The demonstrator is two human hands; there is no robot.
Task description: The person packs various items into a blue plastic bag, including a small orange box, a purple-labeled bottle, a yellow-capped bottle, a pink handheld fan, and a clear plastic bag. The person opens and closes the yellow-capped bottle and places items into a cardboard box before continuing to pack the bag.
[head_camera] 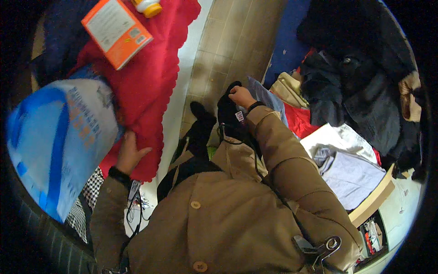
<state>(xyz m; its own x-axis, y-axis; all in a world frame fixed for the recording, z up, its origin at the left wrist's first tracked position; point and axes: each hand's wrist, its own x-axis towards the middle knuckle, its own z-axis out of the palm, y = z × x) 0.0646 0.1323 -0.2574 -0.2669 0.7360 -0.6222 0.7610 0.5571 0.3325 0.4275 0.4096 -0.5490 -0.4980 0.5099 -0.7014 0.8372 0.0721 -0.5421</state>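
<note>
My left hand [131, 154] lies on a red cloth [150, 102] with a scalloped edge, fingers partly hidden beside a blue and white plastic bag [82, 116]. Whether those fingers grip anything cannot be made out. In front of my right leg, my right hand [242, 97] is closed on a black garment [226, 106], perhaps a sock or trouser part; its exact kind is unclear. A white printed tag [239, 116] shows just below that hand. On the red cloth rest an orange and white box [117, 33] and a bottle with a yellow cap [152, 9].
Right of me, black clothing [369, 92], folded light grey cloth [352, 178] and a beige cloth [289, 89] are heaped by a wooden edge [374, 197]. An open compartment [373, 236] holds several items. Black cables [138, 209] hang near my left forearm. Tiled floor [219, 44] runs ahead.
</note>
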